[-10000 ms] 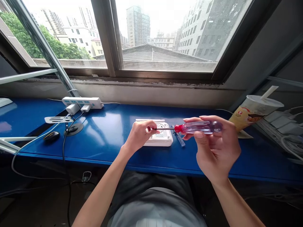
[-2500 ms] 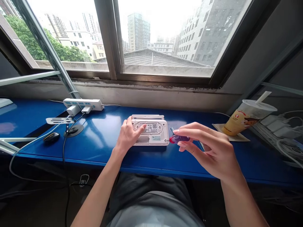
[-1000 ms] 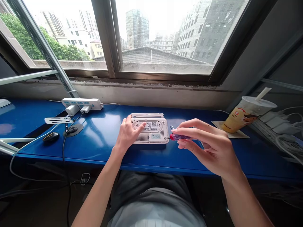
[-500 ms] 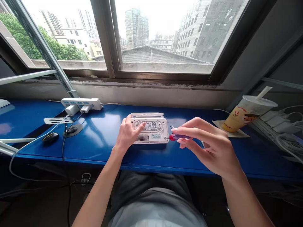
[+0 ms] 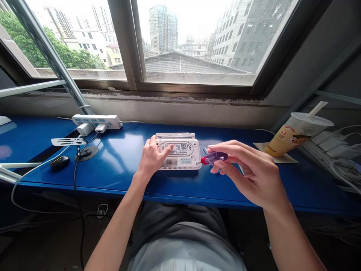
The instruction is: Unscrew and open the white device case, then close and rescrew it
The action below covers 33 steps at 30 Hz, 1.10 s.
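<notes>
A white Wi-Fi router (image 5: 186, 162) lies on the blue desk, its labelled, vented underside facing up and its antennas folded along the far edge. My left hand (image 5: 152, 156) grips its left end, thumb across the face and fingers around the far side. Between the thumb and fingers of my right hand (image 5: 251, 169) is a screwdriver (image 5: 216, 157) with a translucent purple handle and red collar. Its tip meets the router's near right corner; whether it sits in a screw is too small to tell. Thin metal showing behind the right hand cannot be made out.
A drink cup with a straw (image 5: 296, 135) stands on a napkin at the right, near white plugs and cables. To the left are a power strip (image 5: 97, 121), a black mouse (image 5: 59, 162), a small stand (image 5: 87, 154) and trailing cords. A window spans the back.
The screwdriver handle has turned slightly in my right hand, and the fingers around it have shifted. My left hand keeps its hold on the router. The camera view has moved a little.
</notes>
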{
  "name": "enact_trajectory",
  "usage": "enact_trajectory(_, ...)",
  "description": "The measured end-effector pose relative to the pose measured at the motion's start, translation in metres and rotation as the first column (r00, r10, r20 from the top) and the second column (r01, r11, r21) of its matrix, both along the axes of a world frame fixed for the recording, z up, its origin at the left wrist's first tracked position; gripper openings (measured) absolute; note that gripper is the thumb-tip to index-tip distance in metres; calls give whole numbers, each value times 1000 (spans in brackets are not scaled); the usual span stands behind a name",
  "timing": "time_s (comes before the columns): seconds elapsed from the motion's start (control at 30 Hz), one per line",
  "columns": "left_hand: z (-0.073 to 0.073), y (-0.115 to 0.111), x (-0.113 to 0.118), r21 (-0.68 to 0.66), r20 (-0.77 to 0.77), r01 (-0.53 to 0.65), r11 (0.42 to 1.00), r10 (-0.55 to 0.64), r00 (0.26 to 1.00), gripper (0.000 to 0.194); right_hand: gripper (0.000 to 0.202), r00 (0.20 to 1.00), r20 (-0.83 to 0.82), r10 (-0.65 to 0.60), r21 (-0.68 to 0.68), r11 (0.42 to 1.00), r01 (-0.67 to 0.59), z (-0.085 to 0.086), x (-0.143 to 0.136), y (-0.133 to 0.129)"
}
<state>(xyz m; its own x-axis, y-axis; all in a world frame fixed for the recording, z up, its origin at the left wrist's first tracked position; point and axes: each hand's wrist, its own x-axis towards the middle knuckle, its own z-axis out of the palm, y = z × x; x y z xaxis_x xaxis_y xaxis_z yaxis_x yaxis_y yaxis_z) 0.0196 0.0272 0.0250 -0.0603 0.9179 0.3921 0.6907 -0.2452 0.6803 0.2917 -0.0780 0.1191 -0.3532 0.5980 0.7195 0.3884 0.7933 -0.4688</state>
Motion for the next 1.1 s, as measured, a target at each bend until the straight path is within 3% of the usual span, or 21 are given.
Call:
enact_trajectory(0.2, 3, 0, 0, -7, -5, 11, 1000, -11, 1000, 85, 40, 999, 22, 42, 45, 998, -42, 2, 0, 4)
enact_trajectory(0.57, 4, -1, 0, -28, -6, 2, 1000, -2, 1000, 92, 50, 999, 30, 36, 14, 999, -36, -1, 4, 0)
enact_trajectory(0.87, 3, 0, 0, -27, 2, -3, 1000, 3, 1000, 91, 30, 999, 49, -15, 83, 997, 11, 4, 2, 6)
enact_trajectory(1.1, 4, -1, 0, -33, 15, 0, 999, 0, 1000, 91, 29, 999, -3, 46, -25, 999, -46, 0, 3, 6)
